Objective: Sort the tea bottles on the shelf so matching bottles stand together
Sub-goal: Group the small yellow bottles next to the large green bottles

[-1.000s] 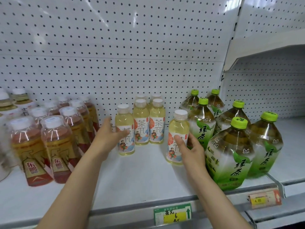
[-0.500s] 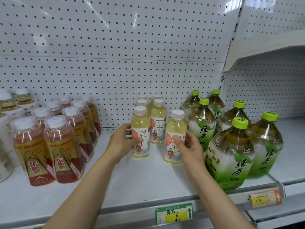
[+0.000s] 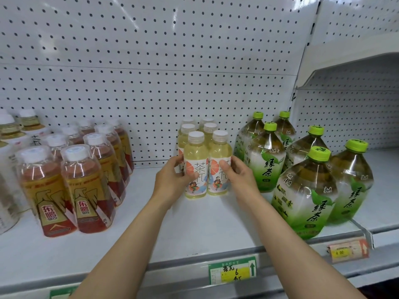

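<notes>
Two pale-yellow tea bottles with white caps stand side by side at the front of a small cluster on the white shelf. My left hand grips the left front bottle from its left side. My right hand grips the right front bottle, its thumb across the label. Several matching yellow bottles stand right behind them in two rows. The two front bottles touch each other.
Red-and-gold drink bottles fill the left of the shelf, with white-capped bottles at the far left. Large green tea bottles with green caps crowd the right. Pegboard wall behind; price tags on the shelf's front rail.
Both hands have slid their yellow bottles together and back towards the cluster: the left bottle moved right, the right bottle moved left. They now stand touching in front of the matching bottles.
</notes>
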`<action>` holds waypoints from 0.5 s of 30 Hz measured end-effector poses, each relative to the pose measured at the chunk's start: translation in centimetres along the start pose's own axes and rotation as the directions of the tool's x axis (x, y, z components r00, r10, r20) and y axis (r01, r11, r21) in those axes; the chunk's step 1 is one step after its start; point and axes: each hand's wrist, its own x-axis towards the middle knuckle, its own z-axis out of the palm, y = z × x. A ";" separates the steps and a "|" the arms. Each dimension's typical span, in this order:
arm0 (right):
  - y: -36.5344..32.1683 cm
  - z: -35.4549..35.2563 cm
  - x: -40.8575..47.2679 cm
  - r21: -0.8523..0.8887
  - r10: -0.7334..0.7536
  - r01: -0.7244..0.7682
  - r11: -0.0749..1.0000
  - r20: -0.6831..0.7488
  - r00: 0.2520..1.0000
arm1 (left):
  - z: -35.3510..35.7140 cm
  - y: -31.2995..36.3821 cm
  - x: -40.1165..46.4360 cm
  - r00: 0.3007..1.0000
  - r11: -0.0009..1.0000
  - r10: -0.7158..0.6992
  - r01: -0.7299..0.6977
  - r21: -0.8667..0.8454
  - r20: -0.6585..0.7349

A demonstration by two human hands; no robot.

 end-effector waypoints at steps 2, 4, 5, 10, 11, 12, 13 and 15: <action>0.1 -0.1 0.1 0.004 -0.004 0.004 1.000 -0.002 1.000 | 0.3 0.1 -0.2 1.000 1.000 0.015 -0.015 0.022 -0.009; 0.1 -0.1 0.2 -0.005 -0.002 0.002 1.000 -0.008 1.000 | 0.4 0.1 0.0 1.000 0.999 0.015 -0.015 0.036 -0.012; 0.1 -0.1 0.2 -0.011 0.001 -0.001 1.000 -0.013 1.000 | 0.5 0.1 0.0 1.000 0.999 0.015 -0.014 0.043 -0.016; 0.0 0.1 -0.2 -0.067 0.014 -0.015 0.998 -0.018 1.000 | 0.7 -0.2 0.3 0.999 0.994 0.020 -0.016 0.110 -0.039; -0.1 0.2 -0.2 -0.096 0.018 -0.020 0.995 -0.030 0.999 | 0.8 -0.3 0.3 0.999 0.993 0.020 -0.016 0.118 -0.038; -0.3 0.4 -0.5 -0.135 0.014 -0.020 0.991 -0.049 0.999 | 0.8 -0.3 0.2 0.999 0.992 0.017 -0.013 0.128 -0.032; -0.5 0.6 -0.9 -0.179 0.005 -0.019 0.984 -0.078 0.997 | 0.9 -0.2 0.1 1.000 0.991 0.009 -0.005 0.134 -0.026; -1.3 1.1 -2.0 -0.275 -0.031 -0.010 0.962 -0.145 0.989 | 1.4 0.4 -0.7 0.999 0.990 0.013 -0.006 0.141 -0.044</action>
